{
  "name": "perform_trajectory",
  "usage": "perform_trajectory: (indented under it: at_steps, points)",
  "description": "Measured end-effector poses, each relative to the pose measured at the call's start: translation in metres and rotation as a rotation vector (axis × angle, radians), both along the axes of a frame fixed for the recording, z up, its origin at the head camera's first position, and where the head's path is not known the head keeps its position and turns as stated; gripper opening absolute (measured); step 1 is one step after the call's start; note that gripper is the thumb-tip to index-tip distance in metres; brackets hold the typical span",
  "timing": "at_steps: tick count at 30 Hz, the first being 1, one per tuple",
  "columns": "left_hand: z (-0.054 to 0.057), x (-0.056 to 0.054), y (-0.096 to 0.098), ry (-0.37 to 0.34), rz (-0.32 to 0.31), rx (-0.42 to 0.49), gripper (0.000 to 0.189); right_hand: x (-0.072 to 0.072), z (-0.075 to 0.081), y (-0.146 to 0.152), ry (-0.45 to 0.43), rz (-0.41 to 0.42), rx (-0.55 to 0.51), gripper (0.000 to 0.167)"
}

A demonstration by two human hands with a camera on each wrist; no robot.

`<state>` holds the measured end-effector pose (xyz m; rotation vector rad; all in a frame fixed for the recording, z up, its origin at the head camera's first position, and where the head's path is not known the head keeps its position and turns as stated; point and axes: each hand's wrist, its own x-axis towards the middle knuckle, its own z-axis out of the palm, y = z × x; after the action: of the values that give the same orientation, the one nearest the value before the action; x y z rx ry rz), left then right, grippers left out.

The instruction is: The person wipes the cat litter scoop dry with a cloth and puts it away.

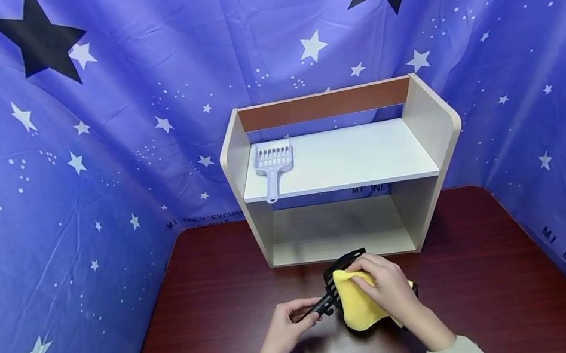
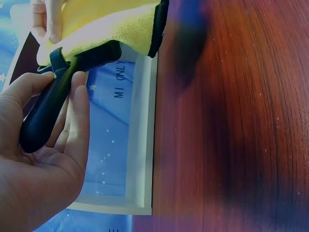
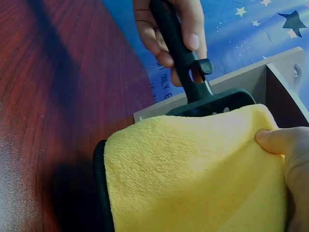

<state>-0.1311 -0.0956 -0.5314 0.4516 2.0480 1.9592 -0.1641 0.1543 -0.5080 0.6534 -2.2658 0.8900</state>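
My left hand (image 1: 289, 327) grips the handle of a black slotted litter scoop (image 1: 324, 303), held over the front of the table. In the left wrist view the thumb and fingers wrap that handle (image 2: 50, 104). A yellow cloth (image 1: 357, 302) with a dark edge is pinched between the thumb and fingers of my right hand (image 1: 387, 285) and lies against the scoop's head. In the right wrist view the cloth (image 3: 193, 169) covers most of the head, leaving only the part near the handle showing.
Behind the hands stands a pale two-level shelf (image 1: 344, 187) on the dark red table (image 1: 211, 283). A light grey slotted scoop (image 1: 273, 166) lies at the left of its upper board, handle end over the front edge. Blue star-printed curtains (image 1: 167, 84) enclose the back and sides.
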Motion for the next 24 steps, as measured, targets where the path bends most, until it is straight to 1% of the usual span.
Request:
perform_trajectory:
  at_steps: [4,8,13,17,21,24]
  points:
    - [0.003,0.001,0.003,-0.002,0.002,-0.007,0.034,-0.001,-0.002,-0.003,0.046,-0.019,0.031,0.027]
    - [0.006,0.002,0.005,0.011,-0.004,-0.027,0.033,-0.001,-0.005,-0.005,0.091,-0.041,0.051,0.026]
    - [0.01,0.003,0.007,0.005,-0.012,-0.043,0.034,-0.001,-0.007,-0.009,0.109,-0.08,0.045,0.021]
    - [0.012,0.004,0.009,0.006,-0.013,-0.04,0.034,0.001,-0.007,-0.011,0.138,-0.105,0.073,0.017]
    - [0.013,0.004,0.011,0.011,-0.016,-0.035,0.034,0.0,-0.009,-0.01,0.191,-0.112,0.108,0.014]
    - [0.014,0.005,0.011,0.009,-0.02,-0.032,0.034,-0.001,-0.01,-0.008,0.205,-0.118,0.115,0.014]
